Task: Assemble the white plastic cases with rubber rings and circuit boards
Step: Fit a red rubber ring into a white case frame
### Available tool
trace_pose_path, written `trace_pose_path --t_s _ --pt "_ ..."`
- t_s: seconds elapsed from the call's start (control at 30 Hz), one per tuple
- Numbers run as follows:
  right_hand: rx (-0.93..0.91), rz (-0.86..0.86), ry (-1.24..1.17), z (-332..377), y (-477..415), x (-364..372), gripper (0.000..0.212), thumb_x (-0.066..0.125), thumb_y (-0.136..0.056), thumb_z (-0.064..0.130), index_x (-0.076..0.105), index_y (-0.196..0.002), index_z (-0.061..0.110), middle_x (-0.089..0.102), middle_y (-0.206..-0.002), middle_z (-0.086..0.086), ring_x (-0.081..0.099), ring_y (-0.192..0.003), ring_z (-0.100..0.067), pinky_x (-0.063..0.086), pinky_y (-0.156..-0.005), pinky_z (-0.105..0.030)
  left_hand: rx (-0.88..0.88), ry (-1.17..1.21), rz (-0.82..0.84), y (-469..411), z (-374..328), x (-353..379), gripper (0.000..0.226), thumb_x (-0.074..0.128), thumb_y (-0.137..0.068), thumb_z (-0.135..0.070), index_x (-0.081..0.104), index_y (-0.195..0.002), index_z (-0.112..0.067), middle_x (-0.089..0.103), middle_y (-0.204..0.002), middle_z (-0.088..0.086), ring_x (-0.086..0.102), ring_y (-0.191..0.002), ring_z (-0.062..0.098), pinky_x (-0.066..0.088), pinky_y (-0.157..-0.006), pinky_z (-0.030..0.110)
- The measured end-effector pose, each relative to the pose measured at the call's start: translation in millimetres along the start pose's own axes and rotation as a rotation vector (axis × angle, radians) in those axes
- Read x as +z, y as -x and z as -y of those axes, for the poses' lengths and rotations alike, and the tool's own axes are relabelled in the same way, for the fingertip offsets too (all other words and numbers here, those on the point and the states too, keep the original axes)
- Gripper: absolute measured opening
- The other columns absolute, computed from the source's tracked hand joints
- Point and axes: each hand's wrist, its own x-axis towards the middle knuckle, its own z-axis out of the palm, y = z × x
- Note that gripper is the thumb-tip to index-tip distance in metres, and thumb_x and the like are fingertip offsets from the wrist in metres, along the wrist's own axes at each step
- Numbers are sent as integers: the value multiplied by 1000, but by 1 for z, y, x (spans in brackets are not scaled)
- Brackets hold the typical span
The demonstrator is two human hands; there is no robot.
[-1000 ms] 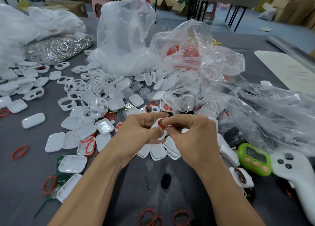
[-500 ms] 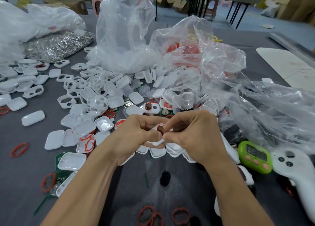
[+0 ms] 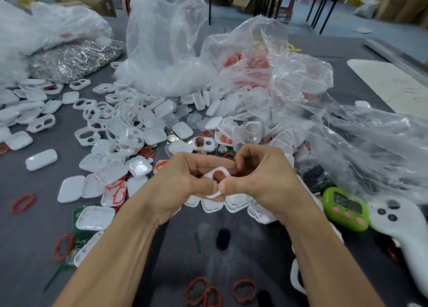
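My left hand (image 3: pixel 178 184) and my right hand (image 3: pixel 261 181) meet in the middle of the view and together grip one white plastic case (image 3: pixel 214 173). A red rubber ring (image 3: pixel 218 175) sits in the case's opening, between my two thumbs and forefingers. Most of the case is hidden by my fingers. Loose white case halves (image 3: pixel 129 135) lie in a heap beyond my hands. Several red rings (image 3: pixel 244 288) lie on the grey table near its front edge. Green circuit boards (image 3: pixel 77 214) show under case halves at the left.
Crumpled clear plastic bags (image 3: pixel 166 47) stand behind the heap and spill to the right (image 3: pixel 361 140). A bag of silver metal parts (image 3: pixel 74 58) lies at the back left. A green timer (image 3: pixel 346 208) and a white controller (image 3: pixel 403 228) lie at the right.
Both hands have stayed together on the case while my fingers worked round the red ring; my thumbs now press closer beneath it. The view has shifted slightly.
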Motion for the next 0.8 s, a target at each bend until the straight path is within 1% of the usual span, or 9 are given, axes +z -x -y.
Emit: trace_pose_path --t_s 0.1,0.23,0.27,0.4,0.53,0.6,0.67,0.73,0.8 --pt "2 22 -84 2 2 0 39 90 -46 8 59 -65 19 63 -67 -5 57 -63 -18 50 -57 -32 28 18 -23 -1 1 5 41 66 -73 14 79 -107 -6 77 -94 17 73 -80 23 58 -72 28" --pt "11 -31 -185 5 3 6 34 85 -51 0 61 -70 14 63 -73 -13 60 -68 -27 58 -65 -50 47 15 -80 -4 2 6 41 66 -69 15 77 -106 -1 75 -88 21 70 -76 26 57 -73 32" --pt "9 -36 -202 6 3 6 33 85 -54 -1 62 -73 14 64 -75 -14 61 -70 -28 59 -67 -51 61 21 -99 -5 2 7 41 66 -69 15 77 -105 0 75 -88 21 69 -75 28 57 -73 33" --pt "11 35 -243 8 2 12 18 76 -85 -4 74 -99 7 76 -91 -10 70 -81 -22 58 -71 -32 146 59 -200 -7 -2 15 44 64 -65 20 82 -96 -6 78 -95 21 73 -82 31 61 -76 35" --pt "-1 -57 -143 7 2 20 22 71 -90 0 82 -96 17 80 -91 -6 74 -82 -24 62 -78 -39 167 31 -298 -8 -1 19 55 52 -71 36 82 -90 -7 78 -89 19 75 -77 26 61 -69 29" --pt "6 -89 -148 9 3 23 19 75 -89 7 83 -95 23 81 -90 0 76 -84 -18 62 -81 -38 204 1 -332 -9 -3 23 59 52 -73 35 83 -90 -13 79 -88 14 76 -78 22 59 -68 26" --pt "-24 -245 -23 8 2 20 6 80 -85 28 83 -90 30 79 -82 10 76 -80 -9 62 -79 -33 263 -74 -458 -10 -3 27 57 59 -78 28 84 -93 -21 80 -88 6 76 -79 16 58 -68 23" --pt "-43 -322 122 7 4 19 20 75 -81 51 81 -84 32 76 -72 12 74 -67 -8 62 -70 -34 311 -195 -615 -12 0 29 52 66 -83 17 81 -102 -28 81 -90 -3 75 -80 11 60 -69 24" --pt "-10 -253 54 10 6 23 37 68 -79 63 79 -79 28 74 -64 2 72 -55 -16 61 -60 -38 350 -395 -668 -10 2 31 52 66 -86 9 77 -109 -37 79 -92 -13 74 -82 7 60 -71 23"
